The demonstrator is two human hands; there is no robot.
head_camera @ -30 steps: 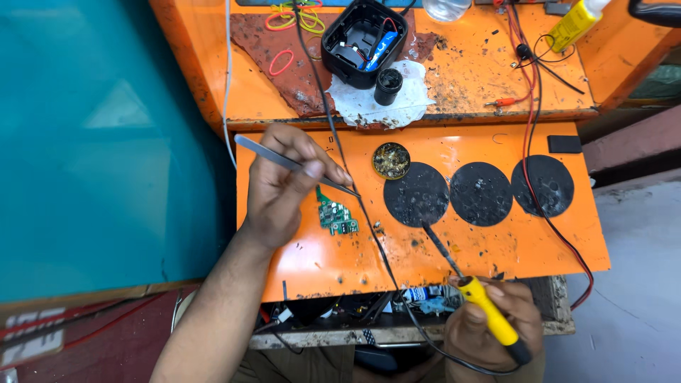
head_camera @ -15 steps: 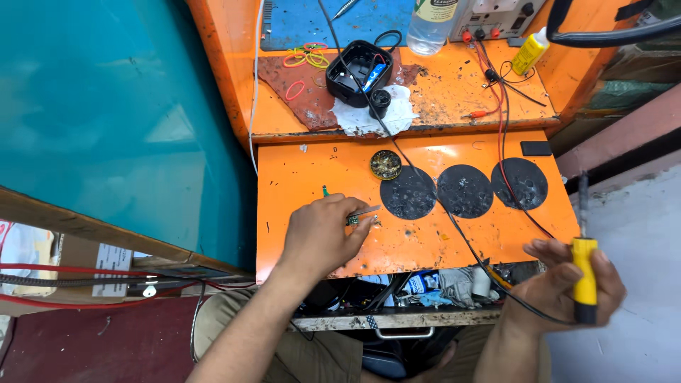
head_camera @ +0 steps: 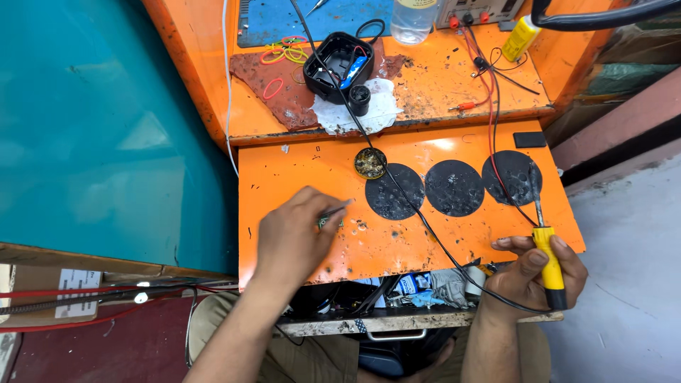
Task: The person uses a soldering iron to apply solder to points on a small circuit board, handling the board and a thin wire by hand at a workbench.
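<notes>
My left hand [head_camera: 294, 237] rests on the orange work surface [head_camera: 298, 170], closed over metal tweezers [head_camera: 339, 208] whose tip sticks out to the right. A small green circuit board [head_camera: 330, 223] lies mostly hidden under its fingers. My right hand [head_camera: 535, 273] grips the yellow handle of a soldering iron [head_camera: 545, 248] at the surface's right front corner. Its tip points up over the rightmost black round pad [head_camera: 512, 176]. The iron's black cord [head_camera: 397, 191] runs back across the surface.
A round tin of brass wool [head_camera: 370, 163] sits by two more black pads [head_camera: 394, 191]. On the rear shelf are an open black case [head_camera: 339, 65], a clear bottle [head_camera: 415, 18], a yellow bottle [head_camera: 519, 37], rubber bands [head_camera: 284, 51] and red leads [head_camera: 489, 92]. A teal panel [head_camera: 106, 128] stands left.
My right hand has swung the soldering iron from the front middle out to the right front corner. My left hand moved down onto the small board, covering it.
</notes>
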